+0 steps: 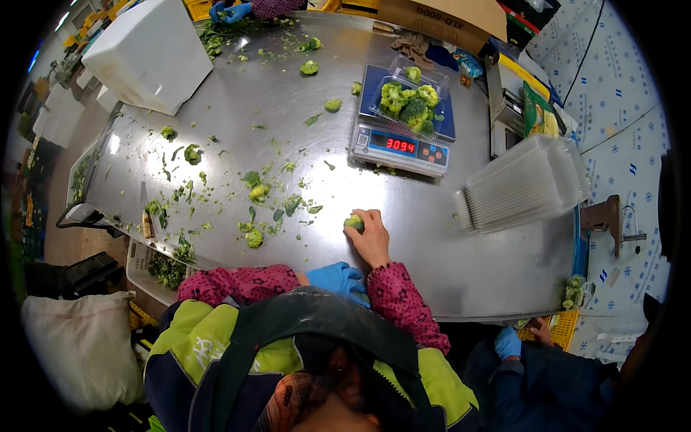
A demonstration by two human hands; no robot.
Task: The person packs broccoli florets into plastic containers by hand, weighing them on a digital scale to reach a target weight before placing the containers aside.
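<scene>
My bare right hand is closed round a small broccoli floret on the steel table. Close to the table's front edge, my left hand in a blue glove is curled, with a bit of green showing beside its fingers; what it holds is hidden. Beyond the right hand stands a digital scale with its red display lit. On it sits a clear plastic tray of broccoli florets. Left of my hands lie loose florets and leaf scraps.
A stack of clear trays lies at the right. A knife rests near the left edge. A white foam box stands far left. Another person's gloved hands work at the back; a co-worker's blue glove shows at lower right.
</scene>
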